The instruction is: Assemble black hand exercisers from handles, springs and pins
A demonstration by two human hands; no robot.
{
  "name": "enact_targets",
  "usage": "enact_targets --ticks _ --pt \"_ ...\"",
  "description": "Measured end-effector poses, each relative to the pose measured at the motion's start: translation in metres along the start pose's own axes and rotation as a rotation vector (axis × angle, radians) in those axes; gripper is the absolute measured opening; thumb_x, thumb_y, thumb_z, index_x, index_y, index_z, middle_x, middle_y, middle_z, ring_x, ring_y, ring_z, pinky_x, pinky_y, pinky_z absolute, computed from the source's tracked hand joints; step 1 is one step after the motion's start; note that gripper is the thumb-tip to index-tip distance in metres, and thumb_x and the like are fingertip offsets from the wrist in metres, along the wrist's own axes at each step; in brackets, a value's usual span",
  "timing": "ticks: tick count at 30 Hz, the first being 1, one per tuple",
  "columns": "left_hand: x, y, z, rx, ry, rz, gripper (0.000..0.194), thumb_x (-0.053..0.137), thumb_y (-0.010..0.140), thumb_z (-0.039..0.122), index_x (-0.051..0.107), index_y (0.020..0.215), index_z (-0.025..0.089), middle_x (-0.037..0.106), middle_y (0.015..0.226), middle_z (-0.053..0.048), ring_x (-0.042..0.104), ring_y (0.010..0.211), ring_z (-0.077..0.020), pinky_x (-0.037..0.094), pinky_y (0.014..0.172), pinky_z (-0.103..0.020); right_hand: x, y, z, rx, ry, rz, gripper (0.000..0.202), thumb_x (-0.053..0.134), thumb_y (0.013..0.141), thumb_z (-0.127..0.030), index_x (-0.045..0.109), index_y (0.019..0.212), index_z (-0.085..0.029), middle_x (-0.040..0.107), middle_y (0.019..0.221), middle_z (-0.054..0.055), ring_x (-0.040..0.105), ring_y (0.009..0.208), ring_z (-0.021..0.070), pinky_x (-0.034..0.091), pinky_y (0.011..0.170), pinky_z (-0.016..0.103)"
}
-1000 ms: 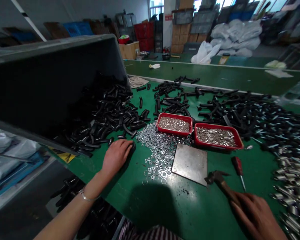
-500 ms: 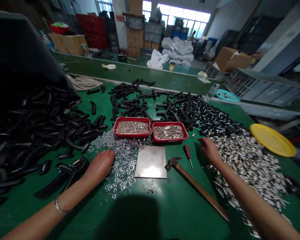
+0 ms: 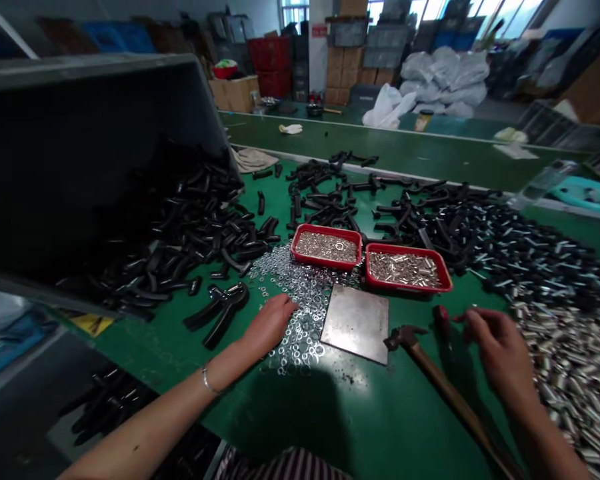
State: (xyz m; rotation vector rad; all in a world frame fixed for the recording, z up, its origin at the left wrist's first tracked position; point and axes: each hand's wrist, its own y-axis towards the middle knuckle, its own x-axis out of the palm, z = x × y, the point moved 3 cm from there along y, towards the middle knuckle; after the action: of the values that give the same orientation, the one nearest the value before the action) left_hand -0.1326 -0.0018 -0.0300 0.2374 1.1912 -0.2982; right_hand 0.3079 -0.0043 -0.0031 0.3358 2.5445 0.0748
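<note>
My left hand (image 3: 270, 325) rests with its fingers drawn together at the left side of the scattered metal rings (image 3: 305, 320); what its fingertips hold, if anything, is hidden. Over the table right of the red screwdriver (image 3: 443, 321), my right hand (image 3: 495, 340) has thumb and forefinger close together, with a small shiny piece seeming to show at the tips. A square metal plate (image 3: 356, 323) lies between the hands. Beside its right edge is a claw hammer (image 3: 445, 390) with a wooden handle. A black clamp-like part (image 3: 223, 310) lies left of my left hand.
Two red trays (image 3: 327, 263) (image 3: 409, 288) of small metal parts stand behind the plate. A large tipped grey bin (image 3: 207, 113) spills black handles at left. Black-headed bolts (image 3: 545, 243) and metal sleeves (image 3: 575, 373) are heaped at right. A green conveyor (image 3: 345, 137) runs behind.
The view has swung left, so the table things appear farther right. My right hand has come nearer the screwdriver, its thumb and forefinger now in sight. My left hand stays by the rings.
</note>
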Motion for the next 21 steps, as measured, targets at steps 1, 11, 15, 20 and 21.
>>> enact_targets --ticks 1,11,15,20,21 --pt "-0.002 0.004 -0.001 0.024 -0.046 0.004 0.03 0.043 0.091 0.006 0.065 0.107 0.019 0.062 0.101 -0.008 0.059 0.098 -0.0206 0.049 0.089 -0.033 0.016 -0.019 -0.013 0.092 0.15 -0.019 0.032 0.061 0.089 -0.051 0.06 0.101 -0.022 0.069 0.088 0.007 0.058 0.066 0.0177 0.047 0.062 0.031" --pt "-0.012 0.025 -0.029 -0.046 0.261 0.057 0.015 0.047 0.091 0.011 0.06 0.086 0.017 0.06 0.089 -0.009 0.059 0.086 -0.0224 0.048 0.081 -0.035 0.149 -0.105 -0.093 0.493 1.07 -0.501 0.024 0.069 0.088 -0.041 0.06 0.093 -0.019 0.06 0.073 -0.001 0.033 0.051 0.0063 0.029 0.047 0.019" --pt "-0.019 0.016 -0.019 -0.067 0.079 0.145 0.015 0.046 0.093 0.014 0.058 0.085 0.017 0.063 0.09 -0.01 0.061 0.088 -0.024 0.048 0.085 -0.039 0.151 -0.103 -0.092 0.546 1.194 -0.503 0.025 0.073 0.086 -0.037 0.065 0.099 -0.017 0.059 0.076 0.0 0.037 0.055 0.0059 0.032 0.049 0.017" --pt "-0.015 0.006 0.034 -0.118 -0.69 0.094 0.016 0.054 0.092 0.028 0.059 0.103 0.017 0.069 0.083 -0.004 0.067 0.078 -0.019 0.051 0.079 -0.033 0.151 -0.101 -0.083 0.585 1.221 -0.485 0.023 0.081 0.079 -0.03 0.064 0.088 -0.017 0.054 0.073 -0.002 0.039 0.057 0.0053 0.035 0.051 0.016" --pt "-0.01 0.007 0.049 -0.119 -0.845 0.03 0.019 0.054 0.092 0.03 0.06 0.105 0.017 0.07 0.08 -0.004 0.068 0.077 -0.0184 0.051 0.078 -0.033 0.15 -0.1 -0.082 0.569 1.209 -0.486 0.023 0.08 0.079 -0.03 0.063 0.088 -0.017 0.051 0.07 -0.004 0.035 0.055 0.0048 0.033 0.049 0.016"
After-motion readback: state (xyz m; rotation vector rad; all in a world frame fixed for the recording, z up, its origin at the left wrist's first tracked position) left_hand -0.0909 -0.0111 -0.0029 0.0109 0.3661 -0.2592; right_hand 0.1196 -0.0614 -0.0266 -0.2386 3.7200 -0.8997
